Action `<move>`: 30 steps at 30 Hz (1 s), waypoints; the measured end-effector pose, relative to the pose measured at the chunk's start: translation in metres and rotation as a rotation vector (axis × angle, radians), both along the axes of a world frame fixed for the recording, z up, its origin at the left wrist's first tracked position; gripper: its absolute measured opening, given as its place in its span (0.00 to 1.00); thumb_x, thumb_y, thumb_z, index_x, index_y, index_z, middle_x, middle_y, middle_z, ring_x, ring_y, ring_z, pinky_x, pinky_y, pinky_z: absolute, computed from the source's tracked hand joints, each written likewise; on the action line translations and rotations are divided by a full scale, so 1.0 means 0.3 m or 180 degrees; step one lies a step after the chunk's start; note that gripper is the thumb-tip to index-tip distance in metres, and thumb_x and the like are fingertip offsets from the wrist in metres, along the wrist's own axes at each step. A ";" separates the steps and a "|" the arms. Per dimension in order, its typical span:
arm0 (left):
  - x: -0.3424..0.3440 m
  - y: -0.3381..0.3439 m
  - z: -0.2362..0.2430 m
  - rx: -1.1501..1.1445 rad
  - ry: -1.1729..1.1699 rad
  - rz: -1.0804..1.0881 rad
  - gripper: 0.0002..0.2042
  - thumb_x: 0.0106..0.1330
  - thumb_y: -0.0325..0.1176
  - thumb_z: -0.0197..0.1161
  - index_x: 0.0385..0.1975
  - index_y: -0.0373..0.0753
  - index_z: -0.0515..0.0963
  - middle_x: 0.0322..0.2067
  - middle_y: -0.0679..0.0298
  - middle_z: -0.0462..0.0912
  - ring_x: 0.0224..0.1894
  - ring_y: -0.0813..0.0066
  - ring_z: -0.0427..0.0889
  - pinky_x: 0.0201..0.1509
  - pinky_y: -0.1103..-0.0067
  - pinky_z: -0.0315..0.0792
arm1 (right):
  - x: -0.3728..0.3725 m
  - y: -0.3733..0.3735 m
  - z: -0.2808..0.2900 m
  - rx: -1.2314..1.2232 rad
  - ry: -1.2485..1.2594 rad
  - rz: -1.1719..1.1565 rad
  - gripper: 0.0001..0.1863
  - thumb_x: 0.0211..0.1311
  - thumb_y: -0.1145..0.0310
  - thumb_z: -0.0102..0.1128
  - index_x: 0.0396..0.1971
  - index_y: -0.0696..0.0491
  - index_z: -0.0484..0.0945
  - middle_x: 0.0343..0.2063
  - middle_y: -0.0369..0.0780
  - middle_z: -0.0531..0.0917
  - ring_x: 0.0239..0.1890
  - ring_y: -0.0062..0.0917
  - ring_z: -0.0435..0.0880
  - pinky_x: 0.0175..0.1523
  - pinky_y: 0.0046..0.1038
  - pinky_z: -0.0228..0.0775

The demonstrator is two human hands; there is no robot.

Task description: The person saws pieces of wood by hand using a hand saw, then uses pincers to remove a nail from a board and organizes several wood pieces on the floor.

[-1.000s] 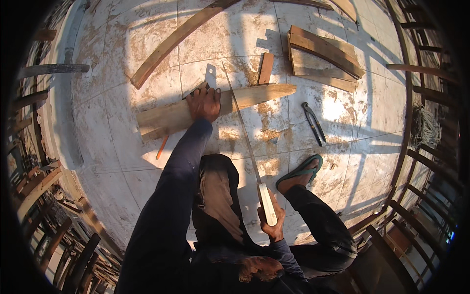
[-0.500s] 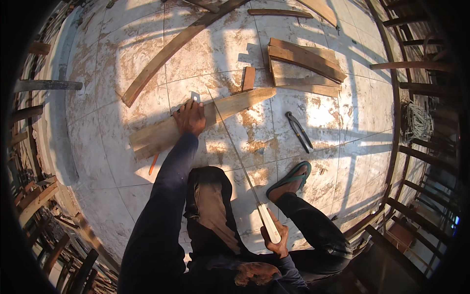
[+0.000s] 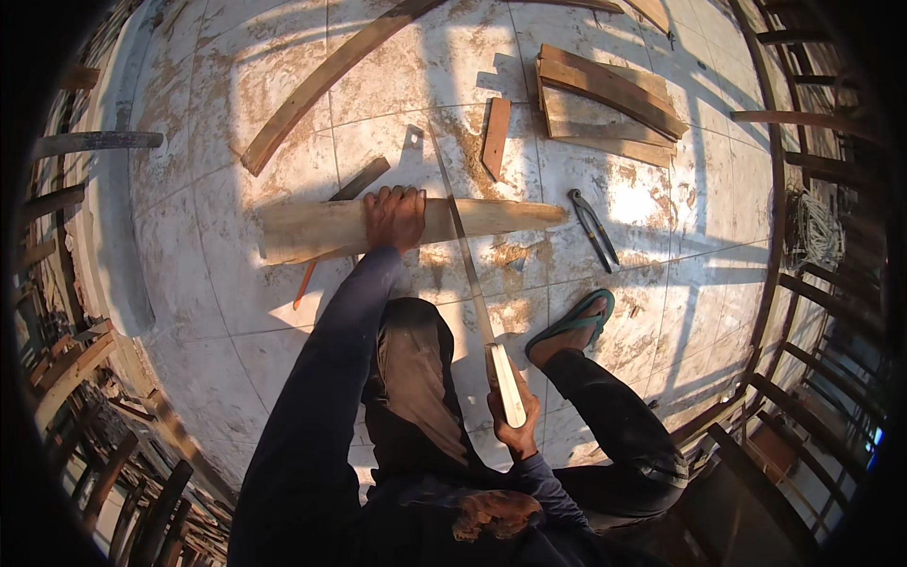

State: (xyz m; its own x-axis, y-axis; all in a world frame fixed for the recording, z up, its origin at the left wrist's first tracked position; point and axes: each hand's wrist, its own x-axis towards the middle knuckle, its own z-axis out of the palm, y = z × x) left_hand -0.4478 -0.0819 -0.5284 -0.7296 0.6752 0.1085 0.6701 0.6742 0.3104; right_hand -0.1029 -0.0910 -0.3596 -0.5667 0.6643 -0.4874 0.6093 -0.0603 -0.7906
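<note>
A pale wooden board point(image 3: 482, 216) lies across the floor in front of me, with a narrow stick of wood point(image 3: 363, 179) beneath it. My left hand point(image 3: 395, 217) presses on the board, its fingers bent over the far edge. In my right hand point(image 3: 515, 414) is the white handle of a handsaw point(image 3: 470, 260). The long, thin blade slants up and left, crossing the board just right of my left hand. Whether its teeth are in the wood, I cannot tell. A thin orange stick point(image 3: 304, 284) pokes out below the board's left part.
Black-handled pincers point(image 3: 593, 230) lie to the right of the board. Beyond it are a small brown wood block point(image 3: 496, 139), stacked planks point(image 3: 605, 113) and a long beam point(image 3: 331, 90). My sandalled foot point(image 3: 572, 326) rests at the right. Wooden bars point(image 3: 812, 170) line the right side.
The board has swung clockwise to lie nearly level across the view, away from the brown block, uncovering more of the stick beneath. The saw and my right hand have moved forward and slightly left.
</note>
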 end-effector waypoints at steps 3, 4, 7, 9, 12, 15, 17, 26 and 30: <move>-0.014 0.027 -0.007 -0.0225 0.0074 0.0485 0.14 0.71 0.43 0.50 0.31 0.44 0.81 0.30 0.64 0.82 0.39 0.64 0.76 0.49 0.63 0.60 | -0.038 -0.005 -0.072 -0.0071 0.0024 0.0182 0.29 0.55 0.77 0.61 0.60 0.60 0.71 0.26 0.39 0.83 0.26 0.15 0.77 0.33 0.21 0.71; -0.015 0.032 -0.008 -0.0341 -0.0147 0.0446 0.14 0.71 0.43 0.50 0.31 0.44 0.81 0.30 0.64 0.82 0.39 0.64 0.76 0.49 0.63 0.60 | -0.045 -0.001 -0.069 0.0048 0.0035 0.0130 0.29 0.55 0.77 0.61 0.60 0.60 0.71 0.26 0.39 0.82 0.26 0.15 0.77 0.33 0.21 0.71; -0.013 0.036 -0.006 -0.0397 -0.0130 0.0371 0.15 0.71 0.43 0.49 0.31 0.44 0.81 0.31 0.63 0.82 0.39 0.64 0.76 0.49 0.63 0.59 | -0.033 0.008 0.034 -0.0160 -0.0261 0.0186 0.29 0.55 0.77 0.61 0.60 0.59 0.71 0.27 0.40 0.83 0.26 0.18 0.79 0.34 0.22 0.72; -0.010 0.033 -0.007 -0.0342 0.0022 0.0484 0.16 0.71 0.43 0.48 0.31 0.44 0.81 0.31 0.63 0.82 0.39 0.64 0.76 0.48 0.62 0.59 | -0.020 0.022 0.133 0.0104 -0.0128 0.0242 0.29 0.55 0.75 0.61 0.60 0.59 0.71 0.32 0.43 0.85 0.28 0.18 0.82 0.35 0.22 0.73; -0.006 0.023 -0.010 -0.0378 -0.0184 0.0425 0.16 0.72 0.44 0.47 0.32 0.44 0.81 0.32 0.63 0.82 0.40 0.64 0.77 0.49 0.62 0.60 | -0.078 0.069 0.174 0.0208 0.0214 0.0255 0.33 0.52 0.78 0.61 0.62 0.59 0.69 0.39 0.45 0.86 0.26 0.23 0.85 0.35 0.23 0.75; -0.014 0.024 -0.013 -0.0374 -0.0200 0.0336 0.16 0.72 0.45 0.47 0.33 0.44 0.81 0.33 0.63 0.82 0.41 0.63 0.77 0.51 0.61 0.60 | -0.231 0.138 0.063 0.0303 0.0243 0.0458 0.20 0.52 0.76 0.62 0.48 0.60 0.76 0.19 0.47 0.78 0.18 0.24 0.78 0.27 0.27 0.70; -0.015 0.026 -0.012 -0.0382 -0.0227 0.0365 0.17 0.72 0.45 0.47 0.33 0.44 0.81 0.33 0.64 0.82 0.41 0.63 0.77 0.51 0.61 0.60 | -0.285 0.156 0.020 0.0389 0.0397 0.0325 0.11 0.54 0.74 0.63 0.37 0.61 0.78 0.19 0.47 0.78 0.17 0.26 0.77 0.27 0.27 0.68; -0.020 0.032 0.002 -0.0662 -0.0444 0.0365 0.18 0.73 0.45 0.43 0.36 0.44 0.80 0.36 0.63 0.82 0.44 0.63 0.78 0.52 0.60 0.60 | 0.133 0.027 0.059 -0.0090 -0.0418 0.0225 0.28 0.54 0.77 0.61 0.58 0.61 0.72 0.26 0.36 0.83 0.25 0.13 0.77 0.30 0.22 0.72; -0.022 0.043 0.002 -0.0615 -0.0305 0.0514 0.18 0.73 0.45 0.44 0.36 0.44 0.81 0.37 0.63 0.83 0.44 0.64 0.78 0.51 0.60 0.60 | 0.089 0.024 0.012 -0.0322 -0.0376 0.0611 0.38 0.43 0.78 0.58 0.63 0.58 0.68 0.20 0.37 0.74 0.20 0.13 0.67 0.28 0.19 0.66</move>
State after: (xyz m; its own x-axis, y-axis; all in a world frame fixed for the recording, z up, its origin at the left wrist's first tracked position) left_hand -0.4543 -0.0690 -0.5279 -0.8303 0.5507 -0.0860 0.5228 0.8229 0.2224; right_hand -0.0761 -0.0838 -0.3559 -0.6131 0.4944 -0.6162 0.7050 -0.0096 -0.7091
